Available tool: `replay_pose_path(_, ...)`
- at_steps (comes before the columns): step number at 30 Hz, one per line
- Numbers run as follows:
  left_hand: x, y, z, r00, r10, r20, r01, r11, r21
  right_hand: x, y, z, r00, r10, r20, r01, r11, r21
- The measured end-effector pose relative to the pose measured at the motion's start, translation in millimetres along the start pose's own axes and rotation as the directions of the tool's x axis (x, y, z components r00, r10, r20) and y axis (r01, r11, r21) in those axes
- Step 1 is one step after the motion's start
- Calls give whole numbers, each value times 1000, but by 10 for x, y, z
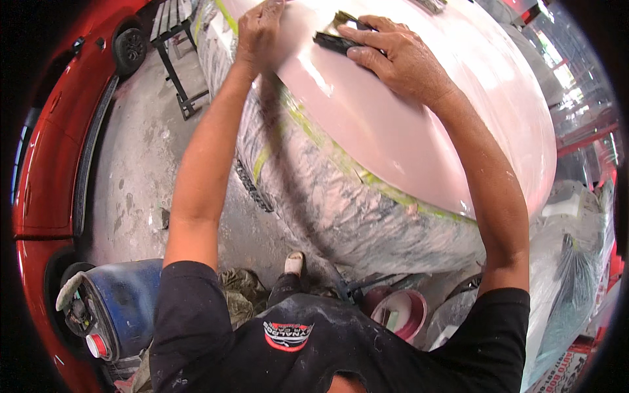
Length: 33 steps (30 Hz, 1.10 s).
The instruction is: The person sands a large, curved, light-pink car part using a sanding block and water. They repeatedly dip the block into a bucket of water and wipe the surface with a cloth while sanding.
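Note:
A car body panel, coated smooth in pale pink with wet-looking glare, stretches out before me. My right hand is closed around a dark sanding block wrapped in what looks like sandpaper, holding it on the panel's upper part. At the panel's left edge is my left hand, its fingers curled in; whatever they hold, if anything, is hidden. Yellow-green masking tape follows the panel's lower edge. Below it hangs dusty, crumpled masking plastic.
At the left stands a red vehicle, with a dark metal bench farther back. A blue drum is near my left side. Below the panel sits a pink bucket. Plastic sheeting covers something at the right.

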<state>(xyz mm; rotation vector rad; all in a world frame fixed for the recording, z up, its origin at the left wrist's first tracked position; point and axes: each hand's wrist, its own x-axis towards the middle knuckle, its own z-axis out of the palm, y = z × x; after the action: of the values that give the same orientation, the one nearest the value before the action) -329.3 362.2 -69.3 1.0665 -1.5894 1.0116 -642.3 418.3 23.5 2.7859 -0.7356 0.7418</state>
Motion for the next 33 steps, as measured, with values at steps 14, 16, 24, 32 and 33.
replay_pose_path(14,40,40,-147,989,78,128,-90,992,92,-632,-278,-63,969,-246,-39,248,964,94)
replay_pose_path(16,-5,-4,-89,984,100,147,-116,988,102,-170,-349,-140,975,-108,196,77,984,160)
replay_pose_path(24,-16,189,-51,999,15,37,-23,975,222,-1890,-774,-401,947,-269,178,300,936,-182)
replay_pose_path(32,133,179,-175,997,-74,33,80,970,-229,84,-452,-80,987,-154,49,143,974,173)
replay_pose_path(33,124,155,-108,998,-41,37,47,981,-190,-23,-418,-84,981,-192,2,190,974,125)
